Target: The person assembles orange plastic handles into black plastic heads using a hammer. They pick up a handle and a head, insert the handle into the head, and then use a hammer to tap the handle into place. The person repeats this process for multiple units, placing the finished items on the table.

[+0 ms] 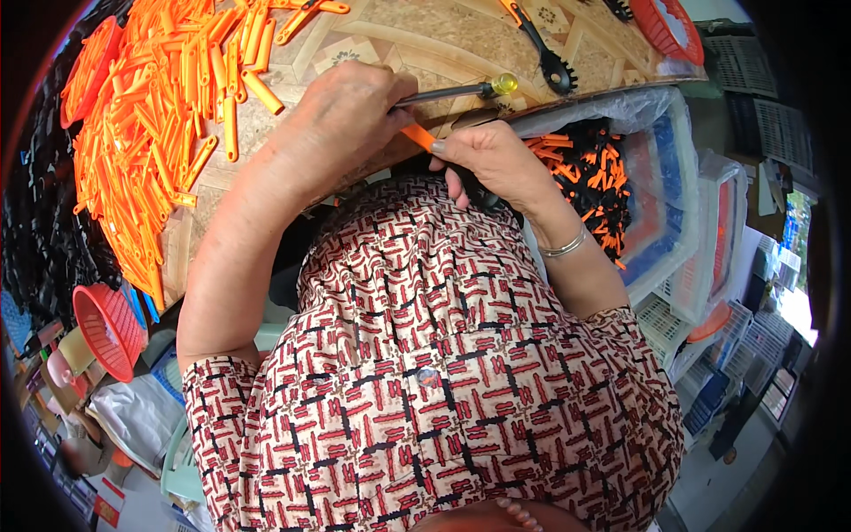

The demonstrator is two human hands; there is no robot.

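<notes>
My left hand [359, 111] is curled at the table's near edge, its fingers closed around one end of an orange plastic handle [418, 136]. The thumb and fingers of my right hand [492, 164] pinch that handle's other end. Something dark lies below the right fingers, mostly hidden. A dark rod-shaped tool [443, 94] with a clear yellow end reaches out beside my left knuckles; whether that hand grips it I cannot tell. Beyond my hands a black toothed pasta spoon [554, 71] with an orange handle rests on the table.
Loose orange handles [151, 133] are heaped across the table's left side, near a red basket [93, 71]. Another red basket [669, 31] sits at the far right edge. Beside my right arm, a plastic-lined crate [660, 191] holds black and orange pieces [589, 177]. A red basket [111, 328] stands lower left.
</notes>
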